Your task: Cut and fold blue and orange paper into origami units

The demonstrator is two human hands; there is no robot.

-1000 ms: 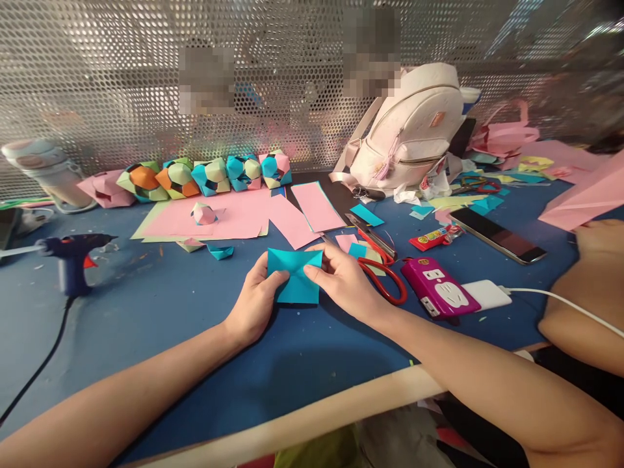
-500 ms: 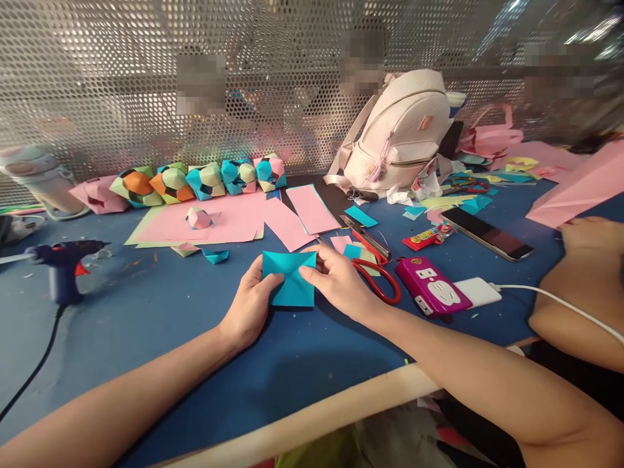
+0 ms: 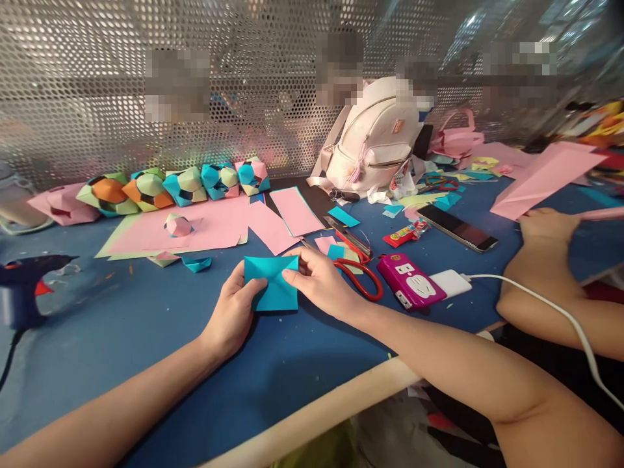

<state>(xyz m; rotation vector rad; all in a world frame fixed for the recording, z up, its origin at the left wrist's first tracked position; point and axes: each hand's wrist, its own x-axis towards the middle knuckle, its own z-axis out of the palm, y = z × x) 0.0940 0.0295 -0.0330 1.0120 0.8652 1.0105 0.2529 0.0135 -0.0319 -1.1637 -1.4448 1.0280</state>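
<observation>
Between my two hands is a square of blue paper (image 3: 273, 289), held above the table with faint crease lines across its middle. My left hand (image 3: 233, 312) pinches its left edge, thumb on the front face and fingers behind. At the upper right corner, my right hand (image 3: 314, 279) grips the same sheet between thumb and fingers. Just beyond lie a small folded blue paper piece (image 3: 197, 264), a folded pink piece (image 3: 164, 259) and a little pink paper ball unit (image 3: 178, 225). Red-handled scissors (image 3: 364, 279) rest right of my right hand.
Folded paper balls (image 3: 182, 187) line the mesh panel. A glue gun (image 3: 24, 286) stands at left. Rightward are a purple power adapter (image 3: 412, 283), a phone (image 3: 457, 227), a white backpack (image 3: 373, 146) and paper scraps. Another person's arm (image 3: 541, 260) rests at the right, near folded pink paper (image 3: 541, 175).
The view has turned right, so the things on the table appear farther left. Both hands keep their hold on the blue paper, which looks much the same.
</observation>
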